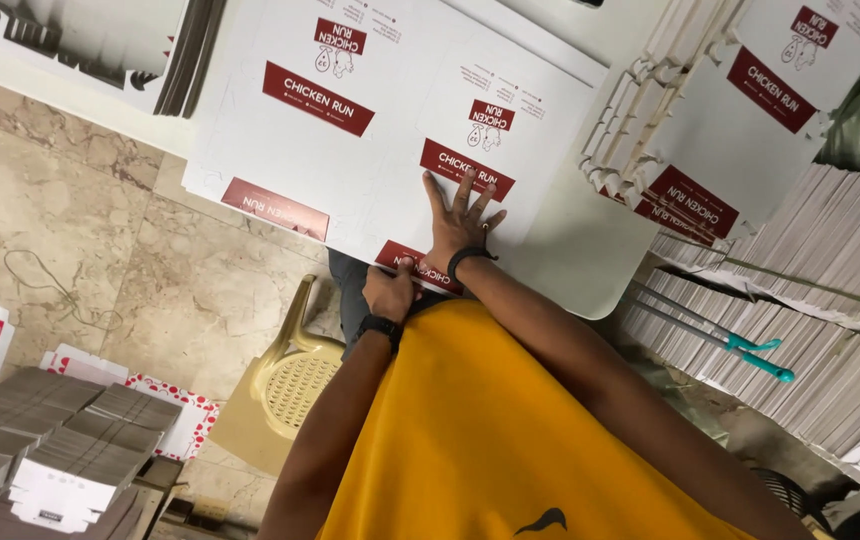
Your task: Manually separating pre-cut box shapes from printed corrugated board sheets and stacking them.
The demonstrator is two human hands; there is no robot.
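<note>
down at the near edge of the white table point(590, 270), the person's right hand point(462, 222) lies flat and wide open on a flat white carton blank point(390, 150), fingers spread over one of its dark red printed bands, gripping nothing. a dark band sits on that wrist. the left hand point(390, 292) is curled at the blank's near edge, just beside the right wrist, thumb and fingers closed on the cardboard flap there; how tight the pinch is i cannot tell. a dark watch is on that wrist. the blank sits on the tabletop, on top of another sheet of the same kind, its near edge overhanging toward the person's yellow shirt point(480, 440).

beside the table on the right, a stack of die-cut blanks point(740, 130) lies tilted, and below it run rows of stacked white sheets point(830, 330) with a teal-handled tool point(740, 348) resting on them. under the table edge stands a beige plastic chair point(290, 385) on the marble floor point(70, 230). at lower left are piles of folded grey-backed cartons point(50, 440).
</note>
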